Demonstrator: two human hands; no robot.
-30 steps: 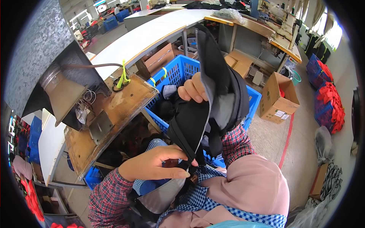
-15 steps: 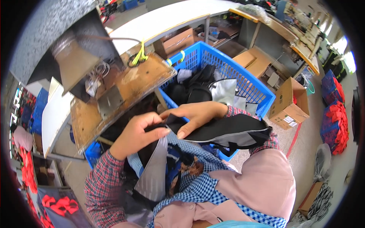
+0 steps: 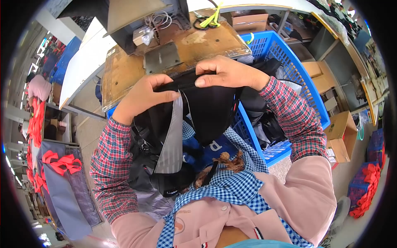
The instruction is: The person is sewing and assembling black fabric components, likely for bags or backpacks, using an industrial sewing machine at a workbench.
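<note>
Between my two hands hangs a black fabric piece with a grey striped panel on its left side. My left hand pinches its upper left edge, thumb on top by the grey panel. Along the upper right edge, my right hand grips the black fabric between thumb and curled fingers. The piece is held just in front of a worn wooden tabletop, its lower end over my lap. More dark and grey fabric lies below it, partly hidden behind the held piece.
A blue plastic crate holding black and grey pieces stands right of the table. A metal plate and scissors with a yellow-green tie lie on the tabletop. Cardboard boxes stand at right; red strips hang at left.
The black part, which lay out to the right over my right forearm, now hangs down between my hands. Both hands moved up toward the table edge, and the view turned left.
</note>
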